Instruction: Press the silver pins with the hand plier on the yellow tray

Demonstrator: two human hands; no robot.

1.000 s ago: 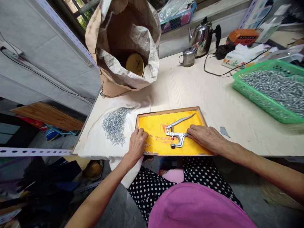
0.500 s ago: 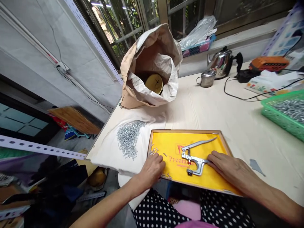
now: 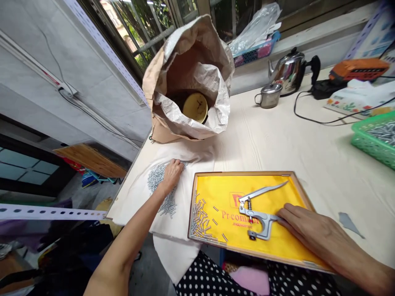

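At the upper edge of a pile of small silvery metal pins [image 3: 156, 176] is my left hand [image 3: 173, 176], its fingers curled down into them. The pile lies on a white cloth [image 3: 135, 201]. My right hand [image 3: 298, 222] rests palm down in the right part of a shallow tray [image 3: 243, 173], fingers closed over one handle of silver hand pliers [image 3: 257, 213]. The other handle of the pliers points up and right. Loose pins [image 3: 202, 224] gather in the tray's lower left corner, with several scattered on its yellow lining [image 3: 216, 185]. My left fingertips are partly hidden.
Behind the cloth stands a big open paper sack [image 3: 191, 53] with a round yellowish thing inside. A metal cup [image 3: 269, 96], a kettle [image 3: 286, 72] and an orange device [image 3: 358, 70] are farther back. On the right sits a green basket [image 3: 373, 144] of metal parts.
My left hand has moved from the tray's left side up and left onto the pile. More pins now show in the tray's lower left corner. My right hand stays on the pliers.
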